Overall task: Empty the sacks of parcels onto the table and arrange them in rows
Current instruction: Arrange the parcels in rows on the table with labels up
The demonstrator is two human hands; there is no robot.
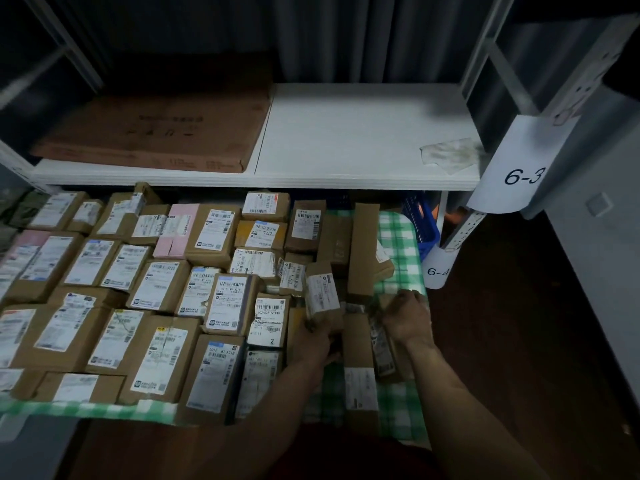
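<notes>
Parcels (162,289) lie in tight rows across the left and centre of the frame on the checked table (401,237). At lower centre the left hand (317,337) wraps the bottom of a small box (322,292) propped on end, its long axis running up the frame and its label facing me. It looks light, stiff cardboard, best gripped by its side faces. The right hand (407,318) curls among loose ones; I cannot tell whether it holds any.

Dim, corners vignetted; shelf (363,133) brightest; hands motion-blurred; wide-angle bend at edges.
</notes>
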